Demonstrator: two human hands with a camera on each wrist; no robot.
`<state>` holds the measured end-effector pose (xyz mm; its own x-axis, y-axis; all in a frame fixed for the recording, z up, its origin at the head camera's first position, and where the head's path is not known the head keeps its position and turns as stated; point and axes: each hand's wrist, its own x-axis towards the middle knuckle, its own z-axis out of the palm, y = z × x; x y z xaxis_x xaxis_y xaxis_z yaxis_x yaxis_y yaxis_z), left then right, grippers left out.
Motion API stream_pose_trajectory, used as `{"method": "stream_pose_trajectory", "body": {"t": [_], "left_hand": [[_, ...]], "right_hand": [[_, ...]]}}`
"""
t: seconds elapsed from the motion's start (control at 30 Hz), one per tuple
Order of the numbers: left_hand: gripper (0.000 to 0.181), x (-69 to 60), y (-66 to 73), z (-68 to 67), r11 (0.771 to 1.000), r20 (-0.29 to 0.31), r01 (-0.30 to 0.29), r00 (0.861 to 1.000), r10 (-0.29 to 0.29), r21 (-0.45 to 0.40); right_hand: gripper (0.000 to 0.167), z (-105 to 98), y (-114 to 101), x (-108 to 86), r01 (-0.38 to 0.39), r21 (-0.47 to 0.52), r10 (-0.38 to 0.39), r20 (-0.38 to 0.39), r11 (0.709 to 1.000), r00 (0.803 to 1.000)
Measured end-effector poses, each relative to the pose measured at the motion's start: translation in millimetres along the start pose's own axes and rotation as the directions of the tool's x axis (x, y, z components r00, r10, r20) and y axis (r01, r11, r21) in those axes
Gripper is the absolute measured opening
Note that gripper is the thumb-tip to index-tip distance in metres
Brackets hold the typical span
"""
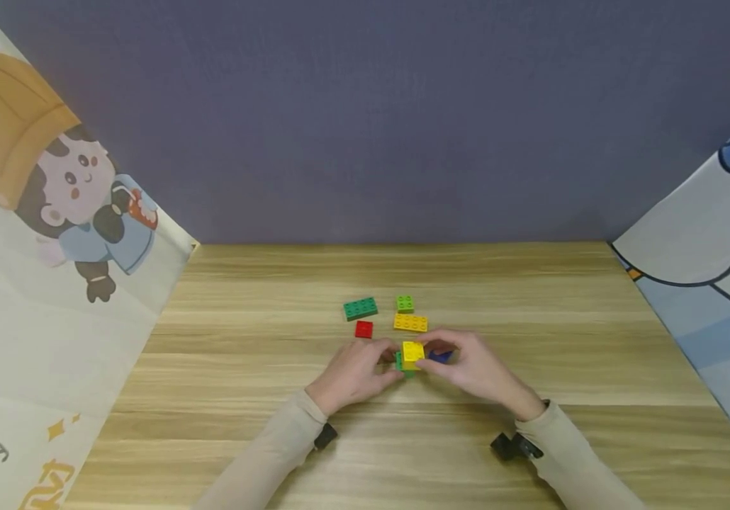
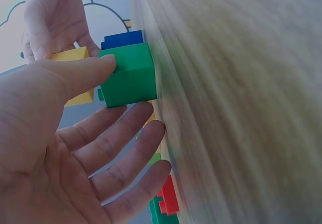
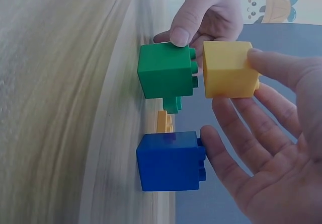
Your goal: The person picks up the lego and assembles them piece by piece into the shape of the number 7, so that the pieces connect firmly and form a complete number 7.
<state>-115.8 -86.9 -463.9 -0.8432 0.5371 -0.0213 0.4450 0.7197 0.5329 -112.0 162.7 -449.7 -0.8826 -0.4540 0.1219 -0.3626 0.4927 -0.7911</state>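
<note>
My left hand [image 1: 354, 373] pinches a green toy building block [image 2: 128, 75] between thumb and fingers; the block stands on the table with its studs up. My right hand [image 1: 478, 366] pinches a yellow block [image 3: 229, 70] by its sides, just above the green one. In the right wrist view a narrow gap shows between the green studs and the yellow block's underside. Beside them, under the right hand's fingers, stands a blue block [image 3: 170, 162]; in the head view those fingers partly cover it.
Beyond the hands lie a dark green brick [image 1: 360, 309], a light green brick [image 1: 405, 304], a long yellow brick [image 1: 410, 323] and a red brick [image 1: 363, 329]. The wooden table [image 1: 263, 283] meets a dark back panel [image 1: 403, 127], with printed cloths at both sides.
</note>
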Motion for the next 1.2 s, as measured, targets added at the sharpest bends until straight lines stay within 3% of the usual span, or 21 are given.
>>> {"method": "stream_pose_trajectory", "body": {"t": [0.5,0.83,1.2], "left_hand": [[0.041,1.5,-0.8,0.0,1.000,-0.006,-0.002,1.000,0.002,0.020],[0.042,1.8,-1.7,0.0,0.999,-0.016,-0.013,1.000,0.013,0.036],[0.036,2.1,-1.5,0.7,1.000,-0.013,-0.010,1.000,0.010,0.021]], "right_hand": [[0.033,7,-1,5.4,0.063,-0.075,-0.064,-0.003,0.995,0.998],[0.032,14,-4,6.6,0.204,-0.159,-0.210,-0.022,0.966,0.977],[0.034,12,-1,4.8,0.189,-0.158,-0.191,0.007,0.969,0.982]]}}
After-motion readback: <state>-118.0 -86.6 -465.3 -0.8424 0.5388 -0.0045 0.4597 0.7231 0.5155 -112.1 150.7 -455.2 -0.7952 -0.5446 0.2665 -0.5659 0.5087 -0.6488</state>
